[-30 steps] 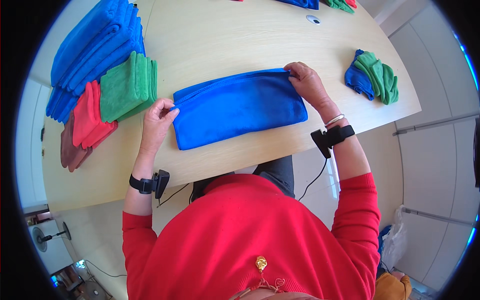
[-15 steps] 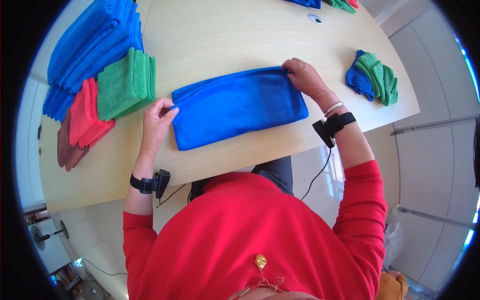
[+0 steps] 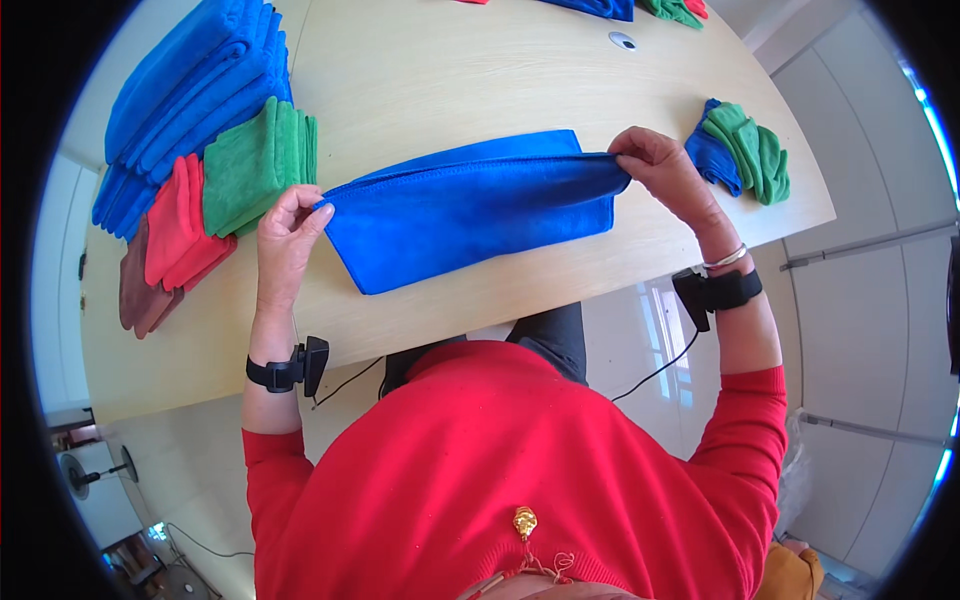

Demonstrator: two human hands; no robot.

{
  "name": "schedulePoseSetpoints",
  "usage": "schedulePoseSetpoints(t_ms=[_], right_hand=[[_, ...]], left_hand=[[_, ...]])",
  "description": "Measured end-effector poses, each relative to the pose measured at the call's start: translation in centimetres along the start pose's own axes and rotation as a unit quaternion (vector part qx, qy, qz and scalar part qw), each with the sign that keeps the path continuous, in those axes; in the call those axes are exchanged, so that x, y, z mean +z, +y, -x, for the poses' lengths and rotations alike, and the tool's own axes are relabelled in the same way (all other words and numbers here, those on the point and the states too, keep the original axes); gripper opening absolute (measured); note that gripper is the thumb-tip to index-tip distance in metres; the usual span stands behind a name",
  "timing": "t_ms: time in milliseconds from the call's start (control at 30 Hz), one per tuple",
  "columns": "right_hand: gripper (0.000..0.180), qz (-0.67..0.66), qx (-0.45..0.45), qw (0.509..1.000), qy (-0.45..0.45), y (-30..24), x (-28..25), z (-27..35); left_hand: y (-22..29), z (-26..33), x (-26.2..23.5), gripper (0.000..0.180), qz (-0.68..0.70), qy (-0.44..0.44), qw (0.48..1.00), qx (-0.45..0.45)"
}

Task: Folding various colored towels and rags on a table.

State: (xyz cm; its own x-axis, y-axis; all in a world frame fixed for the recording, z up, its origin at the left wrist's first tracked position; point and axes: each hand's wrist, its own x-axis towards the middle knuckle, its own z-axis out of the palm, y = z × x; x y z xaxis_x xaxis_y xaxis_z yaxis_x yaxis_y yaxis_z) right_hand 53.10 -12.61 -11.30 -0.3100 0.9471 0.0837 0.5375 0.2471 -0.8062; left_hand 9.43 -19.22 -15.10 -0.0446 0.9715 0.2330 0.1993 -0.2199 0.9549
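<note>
A folded blue towel (image 3: 470, 212) lies across the table in front of me, its upper layer lifted and drawn taut along the far edge. My left hand (image 3: 290, 228) pinches that layer's left corner between thumb and fingers. At the other end, my right hand (image 3: 662, 170) grips the right corner, raised a little above the table. Behind the lifted edge, a strip of the towel's lower layer shows. Each wrist wears a black strap with a small dark device and a cable.
At the left stand a tall stack of folded blue towels (image 3: 195, 85), folded green towels (image 3: 255, 165), red towels (image 3: 180, 225) and brown towels (image 3: 145, 290). Crumpled green cloths (image 3: 755, 155) and a blue cloth (image 3: 708, 150) lie at the right. A small round white object (image 3: 622, 41) sits farther back.
Both hands have moved outward, the right one further. The towel's upper layer has been pulled up and stretched between them, opening a gap from the lower layer.
</note>
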Motion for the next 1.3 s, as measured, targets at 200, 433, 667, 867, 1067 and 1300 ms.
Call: schedulePoseSetpoints(t_ms=[200,433,667,867,1067,1300], right_hand=[[0.010,0.085,-0.036,0.995,-0.039,-1.5,0.3,4.1],[0.012,0.038,-0.075,0.996,0.005,-2.8,3.4,5.2],[0.014,0.030,-0.097,0.994,0.050,-4.7,5.3,5.6],[0.013,-0.076,-0.053,0.979,0.183,-4.3,7.5,7.0],[0.012,-0.083,-0.079,0.966,0.234,-3.3,8.9,7.3],[0.016,0.081,-0.172,0.956,0.224,-5.2,8.4,7.8]], left_hand=[[-1.3,0.2,-0.4,0.012,-0.019,-0.023,1.000,-0.007],[4.1,-0.5,7.5,0.033,-0.378,0.043,0.882,0.279],[4.6,0.4,19.8,0.020,-0.174,-0.139,0.950,0.217],[4.2,1.0,20.4,0.008,-0.087,-0.082,0.981,0.156],[4.3,1.3,19.7,0.011,-0.066,-0.127,0.985,0.098],[4.7,1.1,19.8,0.015,-0.042,-0.100,0.988,0.111]])
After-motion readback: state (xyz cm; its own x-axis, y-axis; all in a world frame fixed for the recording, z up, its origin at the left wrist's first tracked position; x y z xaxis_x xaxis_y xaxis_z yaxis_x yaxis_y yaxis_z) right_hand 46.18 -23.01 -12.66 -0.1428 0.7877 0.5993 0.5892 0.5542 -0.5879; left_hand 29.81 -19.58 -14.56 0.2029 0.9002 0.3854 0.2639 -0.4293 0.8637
